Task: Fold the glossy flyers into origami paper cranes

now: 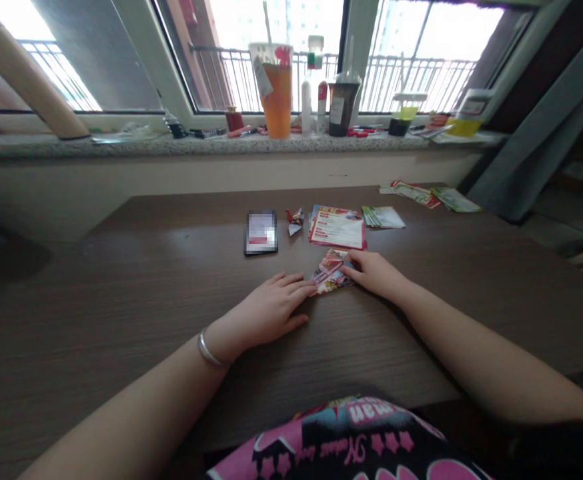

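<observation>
You are laying your left hand [266, 310] flat and open on the table [121, 300], its fingertips touching the left edge of the folded paper [330, 272]. Your right hand [376, 273] is resting on the paper's right side, fingers bent over it; whether they are pinching it cannot be told. The paper is lying mid-table, just before a leaflet stack [338, 229], a phone [261, 233] lying further left
</observation>
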A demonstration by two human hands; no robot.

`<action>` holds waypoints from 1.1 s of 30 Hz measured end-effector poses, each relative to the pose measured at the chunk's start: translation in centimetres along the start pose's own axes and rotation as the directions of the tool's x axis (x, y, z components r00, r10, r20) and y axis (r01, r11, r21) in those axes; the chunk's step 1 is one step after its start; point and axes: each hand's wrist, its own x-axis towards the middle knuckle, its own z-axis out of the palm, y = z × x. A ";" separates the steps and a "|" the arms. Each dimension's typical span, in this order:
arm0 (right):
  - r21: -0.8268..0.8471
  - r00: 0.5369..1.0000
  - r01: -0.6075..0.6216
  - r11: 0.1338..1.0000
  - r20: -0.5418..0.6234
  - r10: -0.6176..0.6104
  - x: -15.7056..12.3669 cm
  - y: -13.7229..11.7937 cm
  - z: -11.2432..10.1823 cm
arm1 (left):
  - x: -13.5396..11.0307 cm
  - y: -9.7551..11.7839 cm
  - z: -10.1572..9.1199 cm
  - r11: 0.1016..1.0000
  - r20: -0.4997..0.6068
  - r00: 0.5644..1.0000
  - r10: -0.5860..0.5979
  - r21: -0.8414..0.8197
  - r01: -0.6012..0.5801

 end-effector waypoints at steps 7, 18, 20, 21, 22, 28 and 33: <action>-0.020 1.000 -0.012 1.000 0.007 0.012 0.2 -0.1 0.0 | 0.0 0.0 0.0 0.999 -0.007 1.000 0.030 0.035 -0.030; -0.228 0.996 -0.078 0.971 0.025 0.086 0.7 0.2 0.3 | -0.1 0.2 0.2 0.998 -0.023 1.000 0.016 0.055 -0.015; -0.207 0.997 -0.058 0.977 0.036 0.066 0.9 0.3 0.3 | -0.1 0.2 0.4 0.998 -0.028 1.000 0.007 0.063 -0.005; -0.195 0.998 -0.049 0.980 0.038 0.058 0.9 0.3 0.3 | -0.1 0.2 0.4 0.998 -0.029 1.000 0.003 0.066 -0.001; -0.184 0.998 -0.044 0.982 0.040 0.052 1.0 0.3 0.3 | -0.1 0.2 0.5 0.998 -0.030 1.000 0.001 0.068 0.001; -0.136 0.995 -0.070 0.988 0.068 0.079 0.8 0.7 -0.3 | 0.2 0.1 0.8 0.998 -0.025 1.000 0.008 0.060 -0.007; -0.198 0.992 -0.115 0.973 0.021 0.122 0.3 0.7 -1.0 | 0.7 -0.4 1.1 0.998 -0.002 0.999 0.039 0.040 -0.039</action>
